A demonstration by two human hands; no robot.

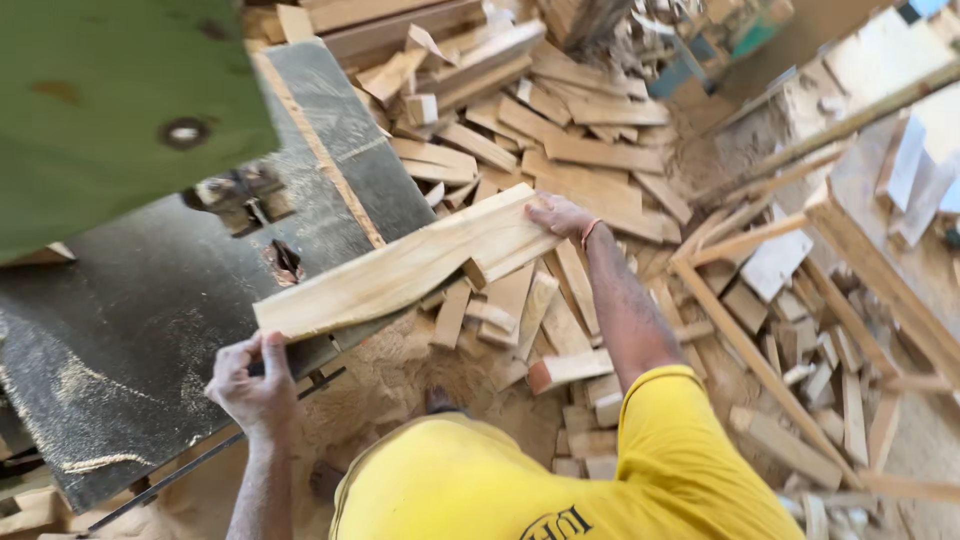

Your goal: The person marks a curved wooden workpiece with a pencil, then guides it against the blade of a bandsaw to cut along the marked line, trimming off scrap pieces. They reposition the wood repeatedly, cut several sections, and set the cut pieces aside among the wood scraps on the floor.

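Pale yellow wood fills the grip of both hands: a curved plank (pixel 400 268) with a wavy sawn edge, held between them just above the near edge of the dark steel saw table (pixel 150 340). The left hand (pixel 255 385) is closed around the plank's near end at about seven o'clock from the plank's middle, fingers wrapped over the end and thumb on top. The right hand (pixel 558 215) lies at about two o'clock from that middle, fingers laid flat and pressed on the far end, palm down; whether the thumb hooks under cannot be told.

The plank's long axis runs from eight o'clock to two o'clock across the picture, near end low and left, far end high and right. The left hand is the nearer to the body, arm bent close; the right arm (pixel 630 310) is stretched well out along the plank's far side. The plank points away from the person, toward the scrap heap, its left half over the table corner and its right half over the floor.

Outward from the hands: at ten o'clock a slot in the table with the blade guide (pixel 240 195) under a green machine housing (pixel 110 100). From twelve to four o'clock lies a heap of offcuts (pixel 560 150) in sawdust (pixel 400 375). At three o'clock stands a rough wooden frame (pixel 880 270).
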